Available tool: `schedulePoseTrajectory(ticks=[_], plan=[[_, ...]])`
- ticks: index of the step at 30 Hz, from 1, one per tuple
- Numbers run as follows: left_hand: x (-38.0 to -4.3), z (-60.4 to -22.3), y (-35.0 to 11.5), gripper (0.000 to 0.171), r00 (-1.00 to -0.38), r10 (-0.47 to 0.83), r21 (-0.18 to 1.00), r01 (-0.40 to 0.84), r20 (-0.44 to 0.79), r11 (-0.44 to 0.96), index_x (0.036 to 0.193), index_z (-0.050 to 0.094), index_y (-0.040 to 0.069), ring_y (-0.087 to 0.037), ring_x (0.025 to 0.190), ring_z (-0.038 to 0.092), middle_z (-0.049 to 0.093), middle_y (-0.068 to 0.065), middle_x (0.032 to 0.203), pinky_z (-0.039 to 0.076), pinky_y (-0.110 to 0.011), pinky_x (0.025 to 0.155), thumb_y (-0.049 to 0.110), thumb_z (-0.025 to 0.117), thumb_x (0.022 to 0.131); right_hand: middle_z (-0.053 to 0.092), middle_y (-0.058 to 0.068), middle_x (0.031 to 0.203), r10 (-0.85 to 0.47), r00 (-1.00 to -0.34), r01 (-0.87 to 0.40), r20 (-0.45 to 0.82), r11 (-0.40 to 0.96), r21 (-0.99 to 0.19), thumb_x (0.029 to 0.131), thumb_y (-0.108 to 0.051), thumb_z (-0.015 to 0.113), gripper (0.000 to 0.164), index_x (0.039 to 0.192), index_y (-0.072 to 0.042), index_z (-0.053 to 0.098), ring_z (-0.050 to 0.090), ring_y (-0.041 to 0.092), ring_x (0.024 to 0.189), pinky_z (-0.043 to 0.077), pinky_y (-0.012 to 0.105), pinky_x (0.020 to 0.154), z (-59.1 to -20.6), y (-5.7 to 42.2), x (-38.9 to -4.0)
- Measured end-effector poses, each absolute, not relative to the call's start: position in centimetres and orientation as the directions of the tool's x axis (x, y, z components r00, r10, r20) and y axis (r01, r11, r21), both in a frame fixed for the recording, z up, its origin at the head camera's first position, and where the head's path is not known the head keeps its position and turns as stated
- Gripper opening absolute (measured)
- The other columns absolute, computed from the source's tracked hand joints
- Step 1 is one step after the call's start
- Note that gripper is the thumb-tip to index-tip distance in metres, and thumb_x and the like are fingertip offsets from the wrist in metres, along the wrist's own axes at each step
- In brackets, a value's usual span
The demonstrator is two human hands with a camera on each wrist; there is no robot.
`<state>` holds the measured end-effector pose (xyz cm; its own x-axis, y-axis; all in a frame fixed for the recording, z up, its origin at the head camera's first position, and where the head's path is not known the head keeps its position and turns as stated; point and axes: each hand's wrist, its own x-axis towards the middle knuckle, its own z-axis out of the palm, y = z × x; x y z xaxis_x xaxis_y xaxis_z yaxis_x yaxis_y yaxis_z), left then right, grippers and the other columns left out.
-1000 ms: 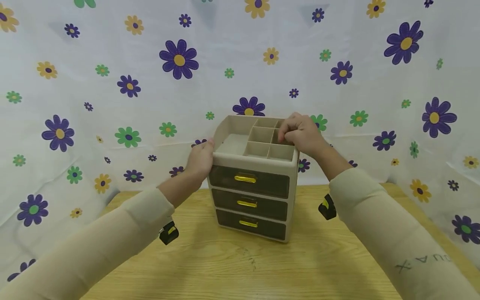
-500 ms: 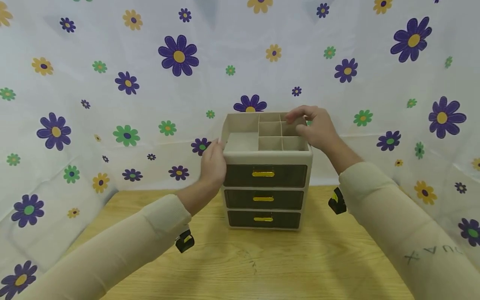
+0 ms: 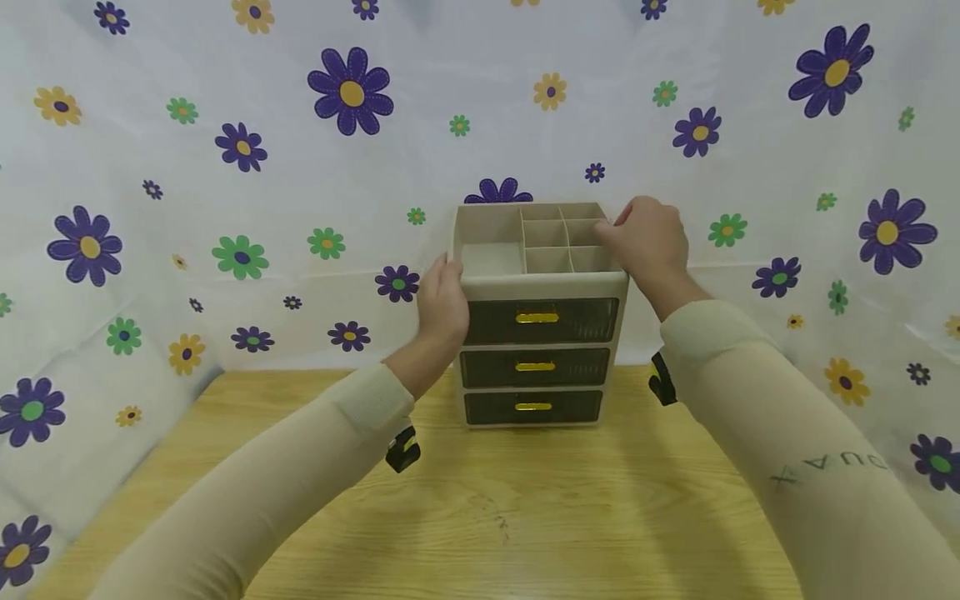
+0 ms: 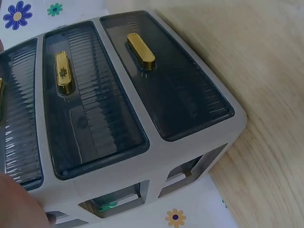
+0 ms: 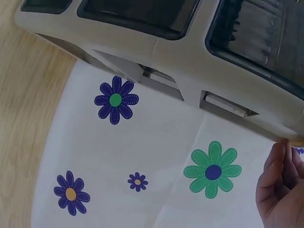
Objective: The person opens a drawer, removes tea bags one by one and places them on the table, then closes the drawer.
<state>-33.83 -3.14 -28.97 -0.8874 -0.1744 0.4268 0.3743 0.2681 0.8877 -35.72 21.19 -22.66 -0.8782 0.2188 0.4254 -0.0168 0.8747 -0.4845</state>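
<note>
A beige desktop drawer organizer (image 3: 540, 287) stands upright on the wooden table, with dark translucent drawers and gold handles (image 3: 537, 318). All the drawers are closed. Its open top has a wide bay at left and several small compartments (image 3: 547, 235) at right. My left hand (image 3: 444, 312) lies against the left side, fingers fairly straight and tips near the top rim; the thumb is hidden. At the upper right side, my right hand (image 3: 651, 246) pinches the rim with bent fingers. The right wrist view shows those fingers (image 5: 276, 166) bunched at the organizer's edge.
The wooden table (image 3: 480, 508) extends in front of and beside the organizer. A white cloth (image 3: 360, 183) printed with flowers hangs close behind it and along both sides. Slots (image 4: 116, 199) open in the organizer's side wall.
The organizer has turned from an angle to face forward, then shifted slightly toward the back. My right hand has moved from over a compartment to the right rim; the left stays at the left side.
</note>
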Motion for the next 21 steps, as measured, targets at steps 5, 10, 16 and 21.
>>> schedulePoseTrajectory(ticks=[5, 10, 16, 21], plan=[[-34.7, -28.6, -3.3, 0.044, -0.865, -0.198, 0.867, 0.391, 0.461, 0.308, 0.122, 0.054, 0.005, -0.02, 0.104, 0.048, 0.058, -0.008, 0.115, 0.04, -0.04, 0.095, 0.029, 0.031, 0.094, 0.049, 0.002, 0.06, 0.189, -0.865, 0.001, 0.465, 0.927, -0.375, 0.086, -0.042, 0.046, 0.039, 0.063, -0.011, 0.05, 0.044, 0.017, 0.055, 0.033, 0.028, 0.04, -21.8, 20.7, -36.3], [-35.2, -28.7, -3.7, 0.041, -0.846, -0.176, 0.848, 0.443, 0.503, 0.292, 0.121, 0.055, 0.007, -0.021, 0.095, 0.05, 0.058, -0.009, 0.106, 0.044, -0.042, 0.087, 0.028, 0.031, 0.094, 0.049, 0.004, 0.059, 0.168, -0.848, -0.013, 0.502, 0.941, -0.337, 0.091, -0.043, 0.04, 0.046, 0.061, -0.01, 0.05, 0.045, 0.018, 0.058, 0.034, 0.029, 0.044, -21.8, 20.5, -36.8], [-35.2, -28.9, -4.3, 0.044, -0.863, -0.123, 0.844, 0.434, 0.49, 0.317, 0.128, 0.05, 0.008, -0.02, 0.102, 0.049, 0.057, -0.009, 0.114, 0.042, -0.042, 0.093, 0.029, 0.031, 0.095, 0.053, 0.008, 0.065, 0.157, -0.853, -0.029, 0.497, 0.938, -0.345, 0.094, -0.038, 0.037, 0.044, 0.065, -0.008, 0.051, 0.049, 0.021, 0.063, 0.038, 0.031, 0.049, -22.8, 20.2, -36.7], [-35.3, -29.0, -5.3, 0.044, -0.868, -0.123, 0.85, 0.427, 0.481, 0.31, 0.128, 0.05, 0.007, -0.022, 0.103, 0.049, 0.057, -0.011, 0.116, 0.042, -0.043, 0.094, 0.028, 0.031, 0.095, 0.052, 0.008, 0.064, 0.129, -0.843, -0.069, 0.523, 0.937, -0.343, 0.094, -0.036, 0.036, 0.042, 0.065, -0.009, 0.05, 0.049, 0.021, 0.061, 0.037, 0.03, 0.047, -22.9, 19.4, -36.7]])
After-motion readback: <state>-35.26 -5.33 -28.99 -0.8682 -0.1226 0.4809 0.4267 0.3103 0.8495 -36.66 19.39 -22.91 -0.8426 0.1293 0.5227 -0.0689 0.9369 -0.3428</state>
